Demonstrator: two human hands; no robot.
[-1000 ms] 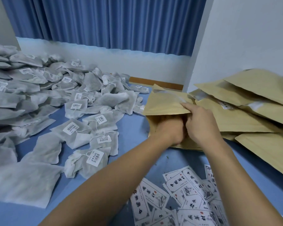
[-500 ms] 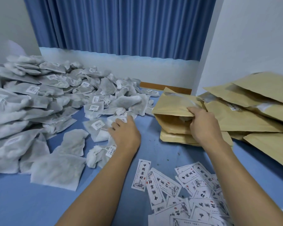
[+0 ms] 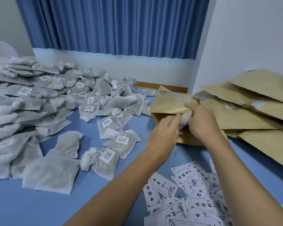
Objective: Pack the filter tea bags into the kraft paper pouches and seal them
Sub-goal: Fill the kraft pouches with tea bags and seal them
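A blue table top [image 3: 15, 209] carries everything here, with the open kraft pouch [image 3: 168, 104] lying toward its far middle. Left of that pouch, a thick heap of white filter tea bags [image 3: 39, 101] with small barcode tags spreads out, thinning to single bags close beside it. Right of the pouch, flat kraft pouches [image 3: 235, 118] overlap in a loose stack, and nearer than the pouch, printed paper labels [image 3: 198, 211] lie in a jumble.

Single head-worn wide view, forward and down, close over the blue table [image 3: 39, 209], far edges perhaps lens-bowed.
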